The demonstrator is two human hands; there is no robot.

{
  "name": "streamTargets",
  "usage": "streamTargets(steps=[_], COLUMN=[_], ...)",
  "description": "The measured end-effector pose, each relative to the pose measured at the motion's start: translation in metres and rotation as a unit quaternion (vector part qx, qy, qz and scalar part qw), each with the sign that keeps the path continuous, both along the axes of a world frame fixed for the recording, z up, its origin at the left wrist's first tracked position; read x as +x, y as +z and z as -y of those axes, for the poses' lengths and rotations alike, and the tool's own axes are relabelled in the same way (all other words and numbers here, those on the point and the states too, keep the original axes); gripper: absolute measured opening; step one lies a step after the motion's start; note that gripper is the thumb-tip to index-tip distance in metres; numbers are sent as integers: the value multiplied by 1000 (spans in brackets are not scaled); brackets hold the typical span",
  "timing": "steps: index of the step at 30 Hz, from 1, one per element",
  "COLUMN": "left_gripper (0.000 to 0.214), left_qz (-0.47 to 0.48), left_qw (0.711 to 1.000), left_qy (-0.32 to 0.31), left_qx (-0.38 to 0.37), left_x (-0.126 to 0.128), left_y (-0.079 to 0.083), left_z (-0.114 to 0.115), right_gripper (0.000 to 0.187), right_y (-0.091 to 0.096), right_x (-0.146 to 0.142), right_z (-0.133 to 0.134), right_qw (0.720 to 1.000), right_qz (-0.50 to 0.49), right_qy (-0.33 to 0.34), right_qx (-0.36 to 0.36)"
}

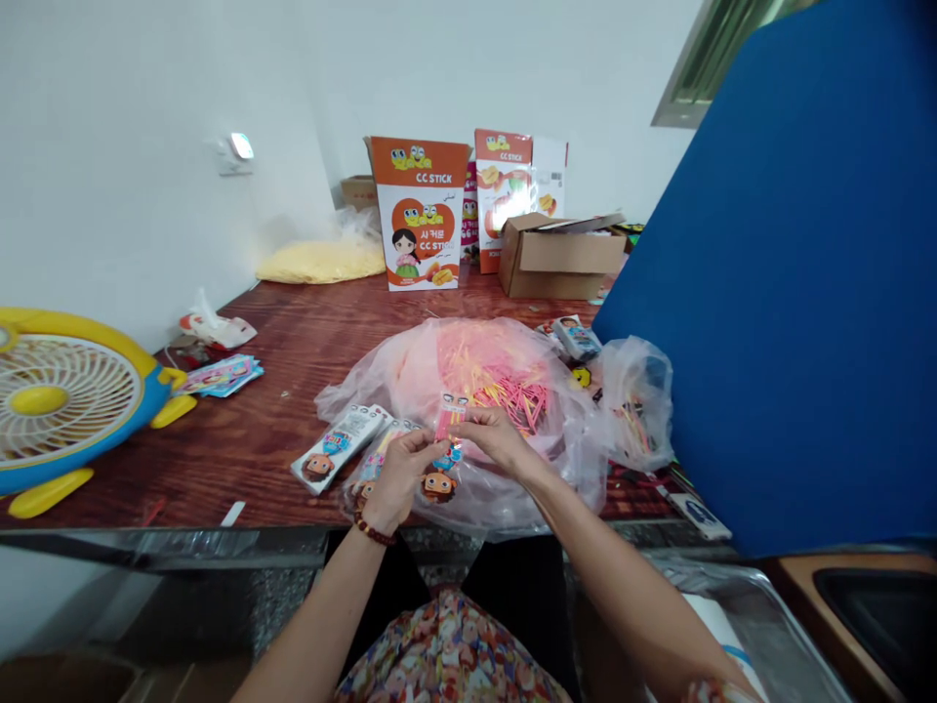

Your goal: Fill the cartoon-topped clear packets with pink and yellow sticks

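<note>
My left hand [399,478] and my right hand [494,434] both pinch a small clear candy packet [445,451] with a cartoon face at its lower end. I hold it above the near edge of a big clear plastic bag [410,376] full of pink and yellow sticks [505,376]. Two more cartoon packets [338,444] lie on the brown table just left of my left hand. A bead bracelet sits on my left wrist.
A yellow and blue fan [65,405] stands at the left table edge. Flat packets [220,374] lie near it. CC Stick cartons [421,210] and an open cardboard box [560,256] stand at the back. A blue board [791,293] rises on the right.
</note>
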State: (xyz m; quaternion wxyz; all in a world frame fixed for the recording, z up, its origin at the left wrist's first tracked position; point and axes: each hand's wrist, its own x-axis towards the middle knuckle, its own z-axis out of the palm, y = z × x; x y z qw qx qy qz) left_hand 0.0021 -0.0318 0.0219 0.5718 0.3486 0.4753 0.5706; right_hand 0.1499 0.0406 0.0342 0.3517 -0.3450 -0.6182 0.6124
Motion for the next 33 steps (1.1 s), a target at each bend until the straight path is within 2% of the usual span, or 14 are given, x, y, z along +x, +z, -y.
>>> streamTargets(steps=[2,6,10,12,15,18,21,26,29,33], left_gripper=[29,30,45,47,39,35,36,41,45,52], left_qz=[-29,-114,-222,-315,-477,-586,-637,-708,-732,-738], left_qw=[999,993,975,946,874,805,763,683,655,646], left_qy=[-17,-13,26,69,93,90,109,168,137,71], left_qx=[10,23,10,6,3,22,19,-63,-128,-184], left_x=[-11,-49,-92,-107,-114,-107,-103,-124,-141,-150], left_y=[5,10,-5,-18,-39,-52,-52,-37,-28,-26], left_z=[-1,-5,-6,-3,5,13,16,5,-11,-30], right_gripper=[26,25,18,18,20,21,24,24,36,23], right_y=[2,13,11,4,-9,-20,-24,-27,-35,-43], right_x=[-2,-17,-50,-66,-80,-77,-60,3,53,106], right_z=[-5,-21,-33,-37,-37,-35,-33,-49,-73,-96], right_qw=[1000,996,973,939,887,872,875,923,929,902], right_qz=[0,43,189,303,423,453,442,340,335,385], right_qy=[18,-13,-4,9,27,27,21,2,-28,-129], right_qx=[15,73,134,161,180,181,198,178,156,147])
